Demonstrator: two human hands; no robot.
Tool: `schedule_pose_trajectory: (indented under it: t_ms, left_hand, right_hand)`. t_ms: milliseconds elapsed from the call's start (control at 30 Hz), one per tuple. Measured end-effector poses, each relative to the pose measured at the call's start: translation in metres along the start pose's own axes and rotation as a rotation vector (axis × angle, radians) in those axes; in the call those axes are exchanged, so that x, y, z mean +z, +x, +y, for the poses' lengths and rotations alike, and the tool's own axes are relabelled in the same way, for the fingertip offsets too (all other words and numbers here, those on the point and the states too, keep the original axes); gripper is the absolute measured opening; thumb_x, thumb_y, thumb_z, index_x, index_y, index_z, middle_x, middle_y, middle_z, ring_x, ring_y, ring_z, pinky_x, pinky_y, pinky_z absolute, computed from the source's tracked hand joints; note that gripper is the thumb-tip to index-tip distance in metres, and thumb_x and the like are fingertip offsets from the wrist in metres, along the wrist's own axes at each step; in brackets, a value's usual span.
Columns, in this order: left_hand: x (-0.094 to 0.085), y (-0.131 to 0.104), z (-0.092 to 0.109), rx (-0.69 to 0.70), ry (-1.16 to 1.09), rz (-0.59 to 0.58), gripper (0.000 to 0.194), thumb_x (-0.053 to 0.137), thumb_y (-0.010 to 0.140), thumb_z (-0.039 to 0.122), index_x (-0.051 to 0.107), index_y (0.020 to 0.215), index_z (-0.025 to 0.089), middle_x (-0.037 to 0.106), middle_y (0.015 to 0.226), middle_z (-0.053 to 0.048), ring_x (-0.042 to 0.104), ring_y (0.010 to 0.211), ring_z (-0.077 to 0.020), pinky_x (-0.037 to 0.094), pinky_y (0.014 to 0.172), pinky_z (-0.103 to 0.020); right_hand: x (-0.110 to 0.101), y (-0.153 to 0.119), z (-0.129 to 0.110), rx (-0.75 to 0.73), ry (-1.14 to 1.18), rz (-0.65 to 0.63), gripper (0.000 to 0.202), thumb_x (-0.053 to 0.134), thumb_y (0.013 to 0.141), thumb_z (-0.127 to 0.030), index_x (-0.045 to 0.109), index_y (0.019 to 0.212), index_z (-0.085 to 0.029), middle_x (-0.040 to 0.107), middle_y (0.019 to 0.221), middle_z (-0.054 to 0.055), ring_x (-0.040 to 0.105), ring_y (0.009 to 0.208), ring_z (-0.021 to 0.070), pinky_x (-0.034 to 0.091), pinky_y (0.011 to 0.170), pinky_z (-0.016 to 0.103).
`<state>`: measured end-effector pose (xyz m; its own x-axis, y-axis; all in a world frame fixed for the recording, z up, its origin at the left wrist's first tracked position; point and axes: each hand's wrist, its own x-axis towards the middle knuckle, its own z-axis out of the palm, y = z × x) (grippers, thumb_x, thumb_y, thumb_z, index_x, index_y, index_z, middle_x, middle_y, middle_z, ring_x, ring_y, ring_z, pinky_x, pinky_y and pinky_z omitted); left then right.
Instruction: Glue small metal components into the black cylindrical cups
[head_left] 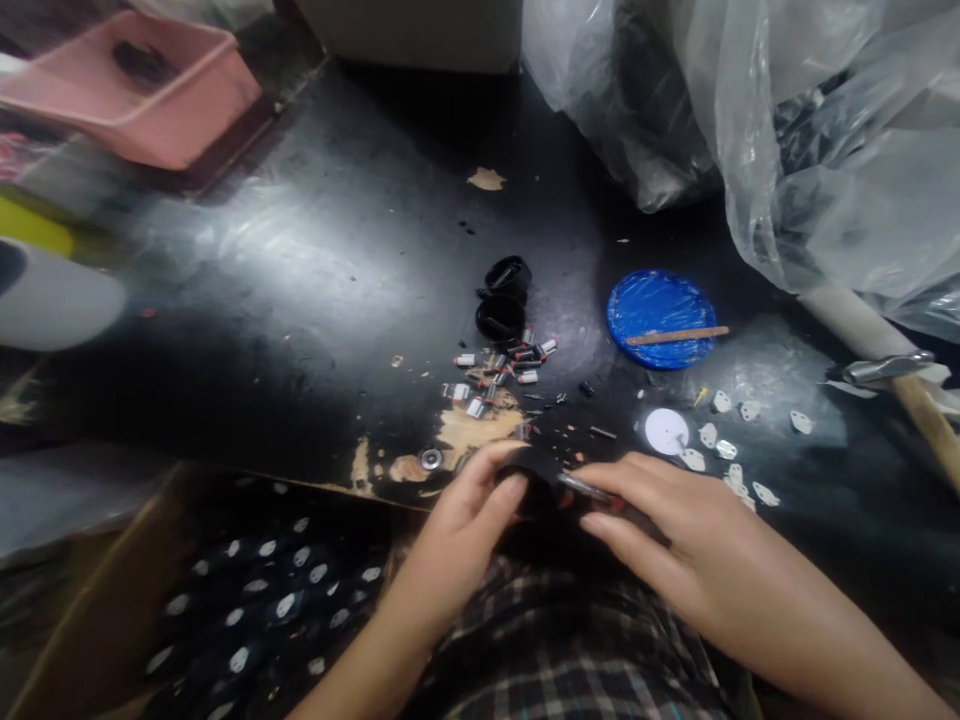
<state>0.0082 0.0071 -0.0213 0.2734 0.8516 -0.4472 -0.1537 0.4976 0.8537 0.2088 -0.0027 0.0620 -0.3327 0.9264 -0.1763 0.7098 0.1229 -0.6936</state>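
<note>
At the table's near edge, my left hand (469, 525) is closed around a black round part (537, 468), thumb on its rim. My right hand (675, 525) pinches a slim metal tool (589, 488) with a hint of red at its finger end. The tool's tip meets the right side of the black part; its exact kind is blurred. Just beyond my hands lie several small white and dark cylinders with red ends (528, 377). Behind them stand two black cups (501, 317). A small metal ring (431, 459) lies left of my left hand.
A blue lid (660, 300) with a wooden stick (679, 336) lies to the right, near a white disc (666, 431) and several small white pieces (801, 422). A pink bin (172, 110), plastic bags (847, 150) and a hammer-like tool (862, 325) flank the table. Below left sits a box of black parts (262, 600).
</note>
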Motion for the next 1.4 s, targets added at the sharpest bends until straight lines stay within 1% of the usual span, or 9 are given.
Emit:
schedule_pose_trajectory:
  t_ms: [133,267,333,433,533,667,1033,1167,1400]
  left_hand:
    - [-0.016,-0.004,0.004,0.353,0.377,-0.1,0.027,0.058,0.094,0.02,0.069,0.111,0.038,0.074,0.107,0.006,0.069,0.1,-0.0118,0.05,0.089,-0.017]
    - [-0.016,-0.013,0.007,0.677,0.379,-0.161,0.046,0.06,0.088,0.01,0.065,0.122,0.04,0.076,0.111,0.004,0.07,0.105,-0.0191,0.05,0.098,-0.03]
    - [-0.007,-0.016,0.005,0.583,0.238,0.037,0.038,0.059,0.091,0.014,0.067,0.118,0.038,0.075,0.11,0.004,0.07,0.104,-0.0182,0.051,0.097,-0.03]
    - [0.008,-0.014,0.002,0.28,-0.076,0.29,0.019,0.059,0.094,0.027,0.068,0.11,0.033,0.073,0.112,0.003,0.068,0.102,-0.0148,0.053,0.093,-0.027]
    - [0.014,-0.01,0.002,0.117,-0.315,0.319,0.018,0.066,0.09,0.035,0.069,0.108,0.031,0.07,0.119,0.003,0.066,0.106,-0.0144,0.055,0.091,-0.026]
    - [0.01,-0.008,0.006,0.06,-0.445,0.31,0.022,0.071,0.086,0.032,0.069,0.108,0.027,0.071,0.117,0.0,0.068,0.103,-0.0157,0.057,0.091,-0.029]
    - [0.018,0.001,0.017,-0.1,-0.721,0.071,0.019,0.062,0.093,0.025,0.066,0.112,0.023,0.074,0.111,-0.005,0.072,0.096,-0.0197,0.058,0.092,-0.041]
    - [0.031,0.0,0.014,-0.003,-0.649,0.131,0.018,0.064,0.092,0.024,0.067,0.11,0.026,0.073,0.112,0.001,0.07,0.101,-0.0138,0.057,0.094,-0.031]
    - [0.033,-0.004,0.006,0.024,-0.544,0.127,0.025,0.068,0.09,0.028,0.067,0.114,0.031,0.071,0.118,0.003,0.066,0.111,-0.0132,0.054,0.097,-0.026]
  right_hand:
    - [-0.01,-0.005,-0.002,0.143,0.328,-0.19,0.016,0.054,0.097,-0.03,0.069,0.102,-0.025,0.073,0.094,-0.003,0.067,0.088,0.0118,0.049,0.079,0.022]
    - [-0.012,-0.006,0.002,0.271,0.75,-0.402,0.027,0.053,0.096,-0.043,0.067,0.093,-0.02,0.071,0.08,-0.001,0.057,0.057,0.0082,0.045,0.056,0.021]
    - [-0.007,0.003,0.005,0.281,0.673,-0.297,0.02,0.054,0.094,-0.038,0.064,0.094,-0.02,0.07,0.082,-0.001,0.057,0.057,0.0084,0.043,0.054,0.021]
    - [0.006,0.03,0.008,0.194,0.094,0.004,0.009,0.053,0.09,-0.02,0.062,0.093,-0.021,0.07,0.086,-0.001,0.062,0.075,0.0129,0.043,0.068,0.025]
    - [0.018,0.061,0.009,0.115,-0.307,0.057,0.012,0.053,0.089,-0.016,0.063,0.095,-0.02,0.071,0.094,0.002,0.063,0.082,0.0182,0.039,0.079,0.033]
    - [0.026,0.087,0.007,0.065,-0.436,0.019,0.013,0.052,0.09,-0.015,0.066,0.091,-0.014,0.072,0.092,0.011,0.063,0.082,0.0234,0.032,0.082,0.039]
    - [0.025,0.055,0.004,0.069,-0.125,0.167,0.007,0.061,0.087,-0.024,0.063,0.081,-0.022,0.07,0.076,-0.005,0.058,0.069,0.0124,0.038,0.068,0.025]
    - [0.027,0.038,0.007,0.015,-0.029,0.307,0.008,0.062,0.088,-0.023,0.065,0.08,-0.022,0.068,0.075,-0.004,0.056,0.069,0.0127,0.036,0.071,0.028]
    - [0.022,0.029,0.011,-0.011,-0.1,0.295,0.006,0.062,0.088,-0.018,0.063,0.082,-0.021,0.065,0.076,-0.003,0.054,0.068,0.0122,0.033,0.072,0.03]
